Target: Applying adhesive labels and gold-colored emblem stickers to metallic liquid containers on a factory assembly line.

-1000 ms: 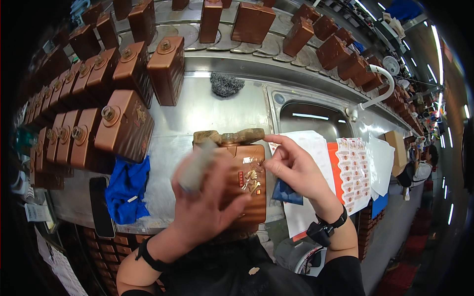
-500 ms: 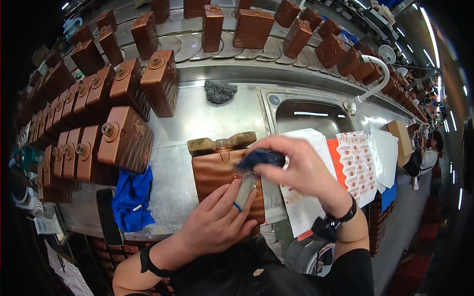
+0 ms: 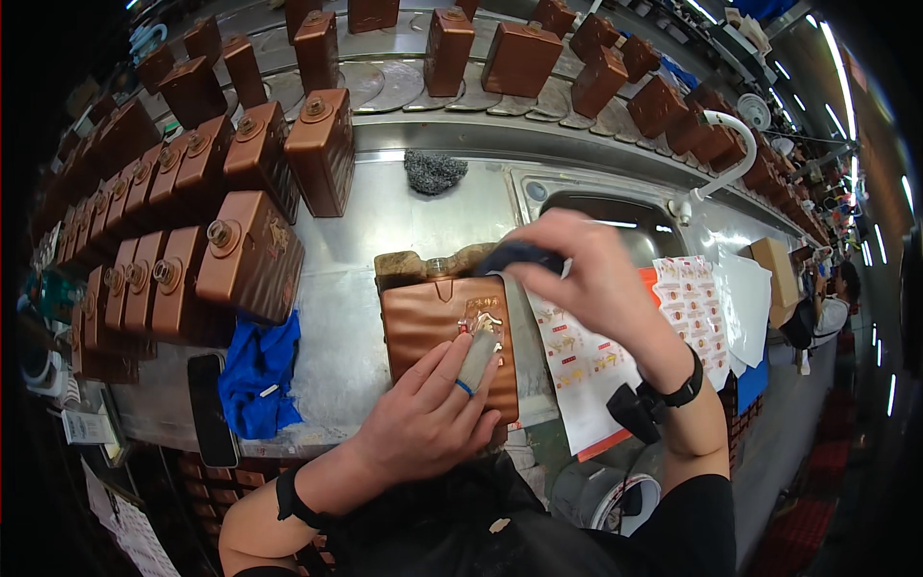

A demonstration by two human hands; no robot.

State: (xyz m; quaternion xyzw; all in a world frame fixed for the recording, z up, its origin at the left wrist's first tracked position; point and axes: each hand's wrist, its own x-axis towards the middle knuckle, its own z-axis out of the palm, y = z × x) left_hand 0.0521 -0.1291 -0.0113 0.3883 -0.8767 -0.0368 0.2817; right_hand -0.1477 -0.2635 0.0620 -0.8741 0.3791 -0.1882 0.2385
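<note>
A copper-brown square bottle [image 3: 420,322] lies on its back in front of me, its neck toward the far side against a worn brown rest block [image 3: 394,263]. Its face bears a gold and red decal [image 3: 486,313], partly covered by my fingers. My left hand [image 3: 423,399] lies flat on the bottle with fingers stretched out, a greyish sleeve [image 3: 478,358] on one finger and a blue band around it. Above the bottle's far right corner, my right hand [image 3: 591,269] grips a dark blue pad-like tool [image 3: 519,258], blurred by motion; its exact kind is unclear.
Standing copper bottles [image 3: 252,255] crowd the left. Bottles also ride a plate conveyor [image 3: 385,85] at the back. Nearby are a blue cloth [image 3: 260,380], phone [image 3: 212,409], scouring pad [image 3: 435,171], sink [image 3: 615,216], white tap [image 3: 738,159], decal sheets [image 3: 577,385] and bucket [image 3: 615,495].
My right hand has moved up and away from the bottle's face with the dark blue tool, exposing more of the decal. My left hand stays on the bottle. The conveyor bottles have shifted right.
</note>
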